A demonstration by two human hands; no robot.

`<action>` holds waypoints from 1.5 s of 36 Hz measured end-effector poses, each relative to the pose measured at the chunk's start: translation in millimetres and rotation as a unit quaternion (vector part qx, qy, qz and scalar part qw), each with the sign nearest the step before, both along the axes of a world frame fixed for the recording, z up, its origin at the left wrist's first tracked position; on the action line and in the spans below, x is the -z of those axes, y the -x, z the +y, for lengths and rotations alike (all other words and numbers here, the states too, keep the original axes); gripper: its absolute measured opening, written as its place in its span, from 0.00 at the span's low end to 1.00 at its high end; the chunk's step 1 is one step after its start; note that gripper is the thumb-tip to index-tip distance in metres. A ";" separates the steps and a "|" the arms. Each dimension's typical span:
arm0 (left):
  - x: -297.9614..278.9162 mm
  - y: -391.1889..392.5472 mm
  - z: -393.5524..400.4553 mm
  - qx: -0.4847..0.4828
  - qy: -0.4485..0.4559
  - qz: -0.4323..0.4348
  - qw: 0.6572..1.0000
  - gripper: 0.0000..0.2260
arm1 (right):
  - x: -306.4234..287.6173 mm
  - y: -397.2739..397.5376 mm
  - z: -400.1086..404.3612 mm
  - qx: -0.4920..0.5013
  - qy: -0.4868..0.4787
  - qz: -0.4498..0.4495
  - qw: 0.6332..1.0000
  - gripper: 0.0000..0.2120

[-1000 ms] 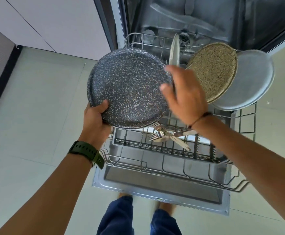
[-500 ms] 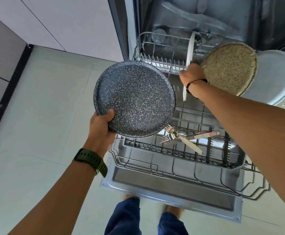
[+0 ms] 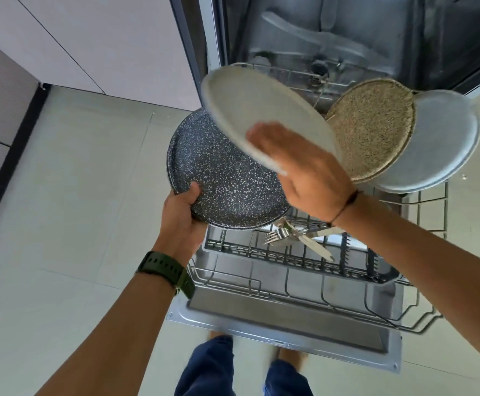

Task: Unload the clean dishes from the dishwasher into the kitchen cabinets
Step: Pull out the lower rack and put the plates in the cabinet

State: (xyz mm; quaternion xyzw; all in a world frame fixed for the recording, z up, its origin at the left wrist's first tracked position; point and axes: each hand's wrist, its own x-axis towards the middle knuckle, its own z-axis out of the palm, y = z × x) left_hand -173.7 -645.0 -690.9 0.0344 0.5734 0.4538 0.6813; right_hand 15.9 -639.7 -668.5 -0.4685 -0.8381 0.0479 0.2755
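Note:
My left hand [image 3: 182, 212] grips the near rim of a dark speckled plate [image 3: 219, 178], held above the left side of the open dishwasher's lower rack [image 3: 304, 284]. My right hand [image 3: 304, 170] holds a pale grey plate [image 3: 261, 118] by its lower edge, tilted over the dark plate's far side. A tan speckled plate [image 3: 376, 127] and a light blue-grey plate [image 3: 444, 141] stand leaning in the rack at the right. Forks and a knife [image 3: 296, 238] lie on the cutlery tray.
The dishwasher door [image 3: 290, 330] lies open and flat in front of my legs. White cabinet fronts [image 3: 104, 44] run along the left, above a pale tiled floor [image 3: 61, 224]. The dishwasher tub [image 3: 347, 32] stands open behind the rack.
My right hand has lifted the pale grey plate out of the rack and swung it left over the dark plate. My left hand keeps its hold on the dark plate.

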 end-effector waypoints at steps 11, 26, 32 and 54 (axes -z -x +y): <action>-10.8 -10.7 -0.3 0.040 -0.018 0.037 0.998 0.14 | 22.8 -12.6 -38.8 -0.133 -0.070 -0.231 0.961 0.23; -5.6 -0.5 -3.5 0.085 0.007 0.123 0.989 0.17 | 10.3 -44.9 -22.3 0.223 0.211 0.058 0.950 0.30; -7.2 -7.3 -1.9 0.088 0.018 0.101 0.991 0.17 | 18.6 -52.7 -15.4 0.274 0.557 0.553 0.555 0.16; -13.9 -23.8 -2.9 0.132 -0.044 0.027 0.990 0.11 | 35.8 -47.4 -26.9 0.280 0.471 0.649 0.527 0.21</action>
